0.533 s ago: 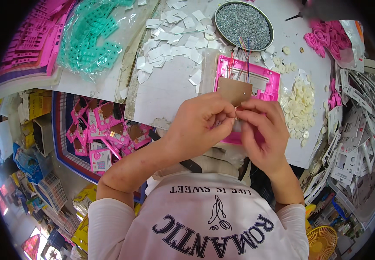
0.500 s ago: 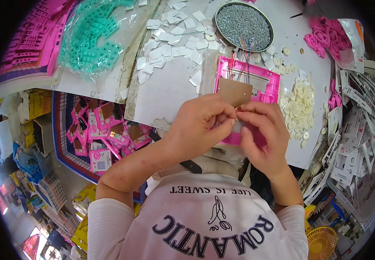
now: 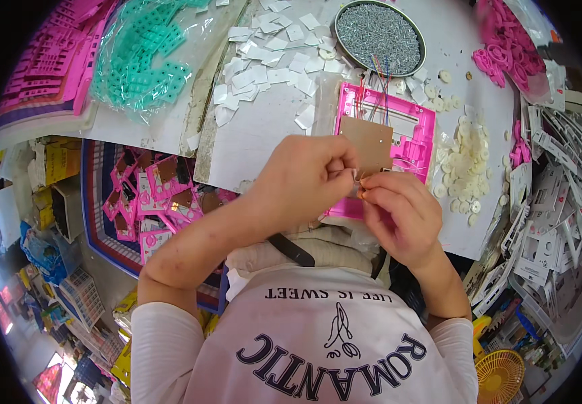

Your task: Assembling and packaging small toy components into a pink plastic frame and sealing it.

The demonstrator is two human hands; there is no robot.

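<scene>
Your left hand (image 3: pixel 308 172), fingertips pressed together, your right hand (image 3: pixel 407 214), grip impossible to tell, brown board (image 3: pixel 370 143) partly covering pink case (image 3: pixel 427 122), screw dish (image 3: pixel 424 51) beyond, white discs (image 3: pixel 466 159) rightward.

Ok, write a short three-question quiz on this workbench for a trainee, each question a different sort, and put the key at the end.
1. Multiple choice: which colour is the flat board that overlaps the pink case in this view?
A. Green
B. Brown
C. White

2. True or false: the heap of pale round discs lies to the right of the pink case.

3. Fill in "near" or "far", as seen by the person: the left hand and the right hand are close together by the ____ edge of the flat board.

Key: 1. B; 2. True; 3. near.
</scene>
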